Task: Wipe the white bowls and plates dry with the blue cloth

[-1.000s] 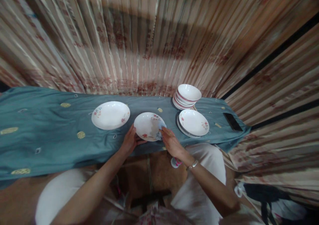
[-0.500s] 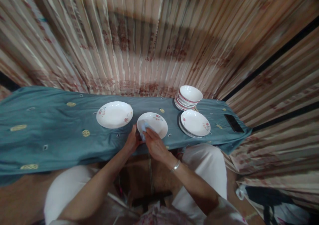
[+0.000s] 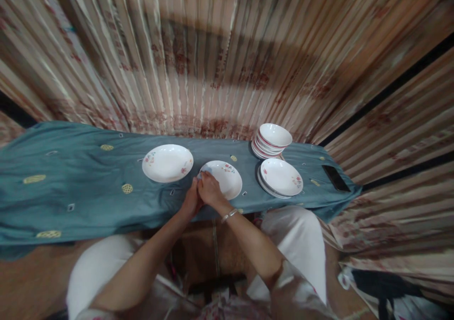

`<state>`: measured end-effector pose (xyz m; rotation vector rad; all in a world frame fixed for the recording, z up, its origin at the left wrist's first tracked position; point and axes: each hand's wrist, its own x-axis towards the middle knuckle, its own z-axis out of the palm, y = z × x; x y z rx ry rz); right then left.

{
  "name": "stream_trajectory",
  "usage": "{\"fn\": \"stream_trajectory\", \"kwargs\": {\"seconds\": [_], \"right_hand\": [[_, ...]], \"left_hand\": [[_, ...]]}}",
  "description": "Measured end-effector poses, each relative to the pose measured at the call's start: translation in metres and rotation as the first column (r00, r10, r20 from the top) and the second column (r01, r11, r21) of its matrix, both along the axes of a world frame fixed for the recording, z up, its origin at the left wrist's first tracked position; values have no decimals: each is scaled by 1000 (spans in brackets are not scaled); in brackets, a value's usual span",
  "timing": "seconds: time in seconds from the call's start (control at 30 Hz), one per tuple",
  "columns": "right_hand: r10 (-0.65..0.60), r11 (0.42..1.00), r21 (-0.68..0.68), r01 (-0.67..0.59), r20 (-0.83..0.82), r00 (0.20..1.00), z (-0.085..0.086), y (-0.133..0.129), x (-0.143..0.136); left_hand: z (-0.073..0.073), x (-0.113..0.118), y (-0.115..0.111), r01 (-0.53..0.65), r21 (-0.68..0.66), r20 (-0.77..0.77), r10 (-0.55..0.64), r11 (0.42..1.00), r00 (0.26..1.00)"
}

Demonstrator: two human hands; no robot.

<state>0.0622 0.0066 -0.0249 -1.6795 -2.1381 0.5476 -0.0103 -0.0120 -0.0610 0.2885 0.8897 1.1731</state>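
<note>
A white plate with a flower print (image 3: 230,180) is in front of me at the middle of the table. My left hand (image 3: 192,198) is closed on its left edge, the thumb along the rim and the other fingers hidden. My right hand (image 3: 210,187), with a silver bangle at the wrist, presses a pale blue cloth (image 3: 205,169) onto the plate's left rim, right beside my left thumb. Most of the cloth is covered by the fingers. To the left lies a larger floral plate (image 3: 168,164), apart from both hands.
On the right are a stack of floral plates (image 3: 282,177) and, behind it, a stack of red-rimmed white bowls (image 3: 275,135). A black phone (image 3: 335,178) lies near the table's right end. Teal patterned cloth (image 3: 92,178) covers the table; a pleated curtain (image 3: 198,74) hangs behind.
My right hand has slid the cloth from the inner left part of the plate up and left to its rim, close against my left hand. The view has shifted slightly.
</note>
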Motion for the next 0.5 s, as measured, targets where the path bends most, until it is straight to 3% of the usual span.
{"fn": "stream_trajectory", "kwargs": {"seconds": [0.4, 0.5], "right_hand": [[-208, 976, -96, 198, -113, 971, -1, 30, -1], [-176, 979, -124, 163, -105, 979, -4, 31, 6]], "left_hand": [[9, -5, -2, 90, -87, -23, -92, 992, 996], [9, -7, -4, 83, -67, -17, -84, 994, 996]]}}
